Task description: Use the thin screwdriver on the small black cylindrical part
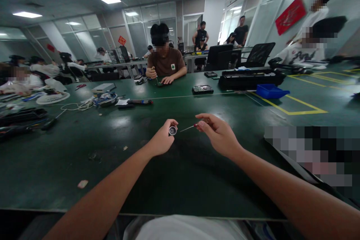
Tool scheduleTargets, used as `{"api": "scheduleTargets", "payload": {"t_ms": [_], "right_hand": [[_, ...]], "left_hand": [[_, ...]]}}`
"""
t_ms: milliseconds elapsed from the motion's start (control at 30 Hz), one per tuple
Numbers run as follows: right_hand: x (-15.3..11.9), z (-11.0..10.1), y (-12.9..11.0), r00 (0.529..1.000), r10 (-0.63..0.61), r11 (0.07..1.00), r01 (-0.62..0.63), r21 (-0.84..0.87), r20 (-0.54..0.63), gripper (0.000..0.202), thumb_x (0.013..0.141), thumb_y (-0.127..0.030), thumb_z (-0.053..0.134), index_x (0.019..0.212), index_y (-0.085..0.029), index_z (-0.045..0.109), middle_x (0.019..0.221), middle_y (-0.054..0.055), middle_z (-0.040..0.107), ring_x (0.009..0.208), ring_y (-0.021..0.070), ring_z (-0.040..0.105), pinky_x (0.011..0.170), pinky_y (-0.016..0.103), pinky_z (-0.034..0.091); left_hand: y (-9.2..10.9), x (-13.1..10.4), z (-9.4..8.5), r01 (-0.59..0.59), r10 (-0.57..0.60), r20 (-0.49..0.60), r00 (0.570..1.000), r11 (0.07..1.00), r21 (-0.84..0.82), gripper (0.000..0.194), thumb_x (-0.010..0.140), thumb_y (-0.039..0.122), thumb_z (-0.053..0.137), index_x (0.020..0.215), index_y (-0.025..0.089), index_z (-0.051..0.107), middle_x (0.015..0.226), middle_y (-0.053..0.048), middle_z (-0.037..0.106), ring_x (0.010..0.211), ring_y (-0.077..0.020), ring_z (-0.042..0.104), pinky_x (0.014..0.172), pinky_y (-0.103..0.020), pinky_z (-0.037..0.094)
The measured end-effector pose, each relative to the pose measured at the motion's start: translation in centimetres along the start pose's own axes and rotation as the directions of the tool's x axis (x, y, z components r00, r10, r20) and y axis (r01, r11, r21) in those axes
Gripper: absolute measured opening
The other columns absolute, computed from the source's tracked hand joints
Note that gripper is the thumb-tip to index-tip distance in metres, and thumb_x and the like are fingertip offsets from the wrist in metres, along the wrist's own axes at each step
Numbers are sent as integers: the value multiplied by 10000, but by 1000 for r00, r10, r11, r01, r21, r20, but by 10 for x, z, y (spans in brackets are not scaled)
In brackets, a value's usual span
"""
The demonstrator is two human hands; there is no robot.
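Note:
Over the middle of the green table (180, 187), my left hand (164, 137) is wrapped round a small round part (172, 131) with a pale rim and a dark recessed face turned to the right. What the part belongs to is hidden in the hand. Facing it, my right hand (218, 131) pinches a thin screwdriver (188, 128) by its red handle. The screwdriver's shaft points left and slightly down, and its tip stops a little short of the round part.
Across the table a person in a brown shirt (166, 62) works on a small board. A hard drive (203, 89), a long black casing (251, 79) and a blue tray (272, 91) lie ahead right. Left are a bundle of cables (104, 99) and a pen-like tool (140, 102).

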State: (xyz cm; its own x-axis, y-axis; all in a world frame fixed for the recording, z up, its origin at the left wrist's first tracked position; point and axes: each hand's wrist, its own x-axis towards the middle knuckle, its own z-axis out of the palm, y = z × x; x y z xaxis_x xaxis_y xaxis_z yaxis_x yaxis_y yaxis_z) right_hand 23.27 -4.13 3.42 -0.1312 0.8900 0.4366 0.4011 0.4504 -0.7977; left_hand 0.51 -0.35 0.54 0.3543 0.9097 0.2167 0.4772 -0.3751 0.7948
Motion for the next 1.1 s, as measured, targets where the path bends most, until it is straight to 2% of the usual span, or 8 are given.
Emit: {"api": "scheduleTargets", "payload": {"t_ms": [100,200,467,633,833,900,1033,1100], "right_hand": [[0,-1,2,999,-8,1000,8,11,31,277,945,-384,521,1136,-215,631,959,60,726,881,206,688,767,349,530],[0,0,3,999,-13,1000,14,-19,49,246,947,-377,517,1082,-213,642,946,57,728,880,206,688,774,352,527],[1,1,-2,999,-44,983,41,-178,-13,217,941,-369,515,1003,-217,657,856,39,721,771,195,663,681,316,484],[2,-2,-4,999,0,953,-14,-301,-49,328,878,-504,593,725,-219,647,600,3,618,531,157,538,499,288,367],[1,-3,-8,995,-64,975,78,-209,75,152,912,-306,542,985,-222,646,877,37,719,781,192,659,671,307,476],[1,-3,-8,994,-58,976,76,-204,96,170,927,-314,512,990,-217,637,846,34,712,764,187,656,667,302,472],[2,-3,-6,994,-5,966,32,-255,106,330,979,-412,412,889,-218,664,615,-8,628,584,159,594,576,283,415],[3,-3,-5,996,7,960,20,-280,92,333,980,-407,404,951,-220,678,590,-12,610,535,155,565,547,285,394]], "left_hand": [[2,-2,3,-20,20,20,1000,999,38,382,775,53,492,1124,198,551,1084,-53,613,989,-185,576,912,-331,448],[4,-3,4,-28,26,37,999,999,45,288,809,129,587,1087,202,599,1089,-50,643,993,-203,598,915,-346,465],[2,-1,1,-72,73,-20,997,995,67,437,786,160,705,1207,259,643,1210,-37,656,1123,-227,592,1038,-396,428],[4,-2,0,-58,58,4,998,996,75,418,770,193,742,1179,230,666,1169,-49,683,1085,-233,617,1006,-389,454],[4,-2,0,-122,115,60,992,981,148,399,774,182,736,1165,240,680,1179,-42,681,1100,-225,612,1026,-382,430],[4,-2,0,-122,115,52,992,981,154,389,776,184,729,1159,229,681,1171,-52,683,1093,-228,614,1019,-381,436],[4,-2,0,-125,120,41,992,977,174,393,773,192,731,1160,234,681,1154,-50,685,1072,-231,618,999,-381,447],[3,-2,0,-133,128,37,991,975,178,395,769,192,738,1157,242,682,1150,-44,685,1068,-229,618,995,-374,447]]}}
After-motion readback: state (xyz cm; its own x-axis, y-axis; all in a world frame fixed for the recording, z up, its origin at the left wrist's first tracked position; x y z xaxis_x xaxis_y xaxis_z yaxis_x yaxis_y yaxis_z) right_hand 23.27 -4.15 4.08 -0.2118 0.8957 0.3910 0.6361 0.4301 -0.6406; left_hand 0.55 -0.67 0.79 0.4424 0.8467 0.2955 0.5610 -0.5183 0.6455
